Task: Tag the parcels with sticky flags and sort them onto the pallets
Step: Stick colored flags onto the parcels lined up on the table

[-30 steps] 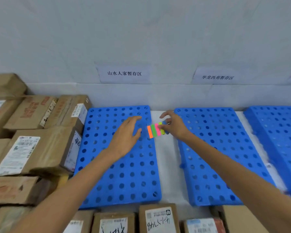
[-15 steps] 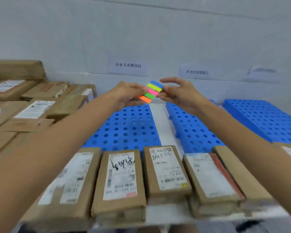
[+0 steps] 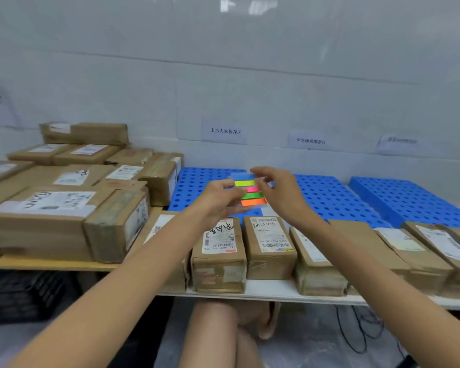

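I hold a strip of sticky flags (image 3: 247,191) in blue, yellow, pink, green and orange above the table. My left hand (image 3: 219,200) pinches its left edge, and my right hand (image 3: 279,192) has its fingertips at the right edge, at the pink flag. Below the hands a row of several brown parcels (image 3: 268,245) with white labels lies along the table's front edge. Three blue perforated pallets sit behind them: left pallet (image 3: 197,187), middle pallet (image 3: 332,200), right pallet (image 3: 409,197).
A pile of larger cardboard boxes (image 3: 64,208) fills the left of the table. Three paper signs (image 3: 225,132) hang on the white wall, one above each pallet. Black crates (image 3: 19,296) and cables (image 3: 356,333) lie on the floor under the table.
The view has pulled back and risen. Both hands have come closer together on the flag strip, which now hangs with its colours stacked top to bottom; earlier the right hand alone held it over the pallets.
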{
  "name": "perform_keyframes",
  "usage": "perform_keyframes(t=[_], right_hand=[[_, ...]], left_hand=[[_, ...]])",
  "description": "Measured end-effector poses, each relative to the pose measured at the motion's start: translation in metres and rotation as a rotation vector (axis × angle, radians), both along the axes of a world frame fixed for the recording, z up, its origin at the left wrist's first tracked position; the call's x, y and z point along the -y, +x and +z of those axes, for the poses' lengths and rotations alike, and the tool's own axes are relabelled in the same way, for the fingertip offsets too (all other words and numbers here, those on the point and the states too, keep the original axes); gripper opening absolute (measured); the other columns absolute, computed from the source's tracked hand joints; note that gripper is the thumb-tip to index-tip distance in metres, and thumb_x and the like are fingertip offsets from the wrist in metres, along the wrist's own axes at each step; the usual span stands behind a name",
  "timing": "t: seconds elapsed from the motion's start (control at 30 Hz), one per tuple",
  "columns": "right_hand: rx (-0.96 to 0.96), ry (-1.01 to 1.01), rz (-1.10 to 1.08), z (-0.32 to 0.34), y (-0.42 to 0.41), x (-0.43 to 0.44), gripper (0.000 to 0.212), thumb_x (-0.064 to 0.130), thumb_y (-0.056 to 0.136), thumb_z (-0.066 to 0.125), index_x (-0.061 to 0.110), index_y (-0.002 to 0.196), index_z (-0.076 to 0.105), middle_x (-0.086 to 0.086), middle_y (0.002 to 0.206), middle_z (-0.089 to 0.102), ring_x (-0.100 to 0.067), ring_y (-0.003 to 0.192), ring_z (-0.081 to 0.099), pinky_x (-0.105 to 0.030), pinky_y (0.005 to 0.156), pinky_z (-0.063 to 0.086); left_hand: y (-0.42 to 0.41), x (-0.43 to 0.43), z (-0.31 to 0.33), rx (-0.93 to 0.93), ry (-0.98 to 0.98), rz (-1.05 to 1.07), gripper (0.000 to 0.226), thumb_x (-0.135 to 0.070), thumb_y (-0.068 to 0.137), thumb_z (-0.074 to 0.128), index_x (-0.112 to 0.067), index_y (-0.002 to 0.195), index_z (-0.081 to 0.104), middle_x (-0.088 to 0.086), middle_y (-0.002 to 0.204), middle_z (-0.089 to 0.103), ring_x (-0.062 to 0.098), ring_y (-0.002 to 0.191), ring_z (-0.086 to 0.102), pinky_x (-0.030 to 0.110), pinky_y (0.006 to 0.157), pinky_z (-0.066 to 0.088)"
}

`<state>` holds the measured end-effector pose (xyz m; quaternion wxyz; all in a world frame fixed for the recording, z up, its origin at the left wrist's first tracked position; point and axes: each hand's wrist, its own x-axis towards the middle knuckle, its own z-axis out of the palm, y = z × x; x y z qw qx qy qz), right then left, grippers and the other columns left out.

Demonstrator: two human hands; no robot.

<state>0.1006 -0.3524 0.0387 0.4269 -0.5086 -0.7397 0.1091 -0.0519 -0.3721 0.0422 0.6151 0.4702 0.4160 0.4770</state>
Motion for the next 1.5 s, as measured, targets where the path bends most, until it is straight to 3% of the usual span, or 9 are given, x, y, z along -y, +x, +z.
perform_keyframes(t=[0.1,0.2,0.4,0.57,0.7,0.83,0.97,1.2,1.5], right_hand=[[0.106,0.056,0.017,-0.003,-0.006,0.001,0.035,0.018,0.096,0.050,0.013,0.131,0.055,-0.004,0.127,0.058,-0.019,0.117,0.049,-0.033,0.099,0.040],[0.155,0.143,-0.003,0.000,-0.006,-0.007,0.036,0.024,0.096,0.051,0.014,0.130,0.055,-0.002,0.126,0.058,-0.019,0.120,0.045,-0.026,0.097,0.034],[-0.110,0.013,0.117,0.001,-0.003,-0.043,0.035,0.022,0.090,0.062,0.018,0.124,0.061,0.003,0.106,0.066,-0.008,0.099,0.058,-0.023,0.089,0.046],[-0.244,-0.141,0.227,0.003,0.002,-0.077,0.031,0.011,0.088,0.063,0.022,0.117,0.063,0.001,0.084,0.070,-0.010,0.082,0.065,-0.019,0.081,0.051],[-0.227,-0.110,0.173,-0.001,-0.003,-0.092,0.024,0.002,0.087,0.061,0.021,0.100,0.070,0.005,0.080,0.066,-0.008,0.081,0.062,-0.014,0.076,0.051],[-0.266,-0.118,0.163,-0.006,-0.012,-0.097,0.023,0.006,0.092,0.056,0.019,0.103,0.071,0.006,0.094,0.070,-0.009,0.087,0.064,-0.019,0.079,0.052],[-0.383,-0.137,0.172,-0.008,-0.017,-0.094,0.015,0.011,0.088,0.063,0.017,0.101,0.067,0.002,0.075,0.066,-0.008,0.074,0.063,-0.024,0.074,0.052],[-0.270,-0.097,0.209,-0.004,-0.021,-0.086,0.013,0.008,0.084,0.067,0.020,0.084,0.071,0.010,0.080,0.069,0.000,0.073,0.061,-0.012,0.071,0.048],[0.165,0.404,0.094,-0.022,-0.031,-0.094,0.026,0.028,0.085,0.060,0.015,0.106,0.070,-0.001,0.095,0.063,-0.013,0.093,0.051,-0.029,0.082,0.042]], left_hand=[[0.000,0.000,0.005,0.020,0.011,0.023,0.035,-0.003,0.090,0.059,0.008,0.123,0.052,0.011,0.084,0.066,0.014,0.066,0.067,0.023,0.061,0.057],[-0.003,-0.009,0.006,0.020,0.014,0.042,0.038,-0.006,0.091,0.060,0.005,0.126,0.051,0.007,0.081,0.067,0.011,0.062,0.067,0.023,0.061,0.057],[-0.008,-0.046,0.003,0.075,-0.018,0.062,0.028,-0.008,0.092,0.057,-0.005,0.120,0.055,0.012,0.105,0.067,0.019,0.082,0.069,0.023,0.060,0.057],[-0.024,-0.083,-0.002,-0.032,0.005,-0.059,0.026,-0.016,0.094,0.055,-0.008,0.118,0.060,0.016,0.115,0.067,0.028,0.102,0.066,0.035,0.081,0.058],[-0.029,-0.097,-0.005,-0.098,-0.050,-0.082,0.027,-0.030,0.094,0.052,-0.010,0.105,0.067,0.010,0.100,0.072,0.020,0.092,0.069,0.030,0.073,0.059],[-0.030,-0.101,-0.014,-0.106,-0.037,-0.035,0.022,-0.025,0.095,0.053,-0.009,0.102,0.066,0.008,0.096,0.072,0.015,0.086,0.070,0.025,0.068,0.058],[-0.029,-0.100,-0.019,0.020,-0.059,0.049,0.024,-0.012,0.089,0.061,-0.008,0.113,0.062,0.014,0.102,0.069,0.021,0.089,0.069,0.026,0.067,0.059],[-0.034,-0.086,-0.019,-0.210,0.080,0.113,0.008,-0.023,0.085,0.067,-0.016,0.085,0.071,0.001,0.083,0.072,0.013,0.078,0.070,0.026,0.067,0.059],[-0.036,-0.082,-0.020,0.007,0.007,0.218,0.011,-0.014,0.089,0.063,-0.007,0.096,0.069,0.012,0.084,0.062,0.020,0.076,0.064,0.024,0.066,0.058]])
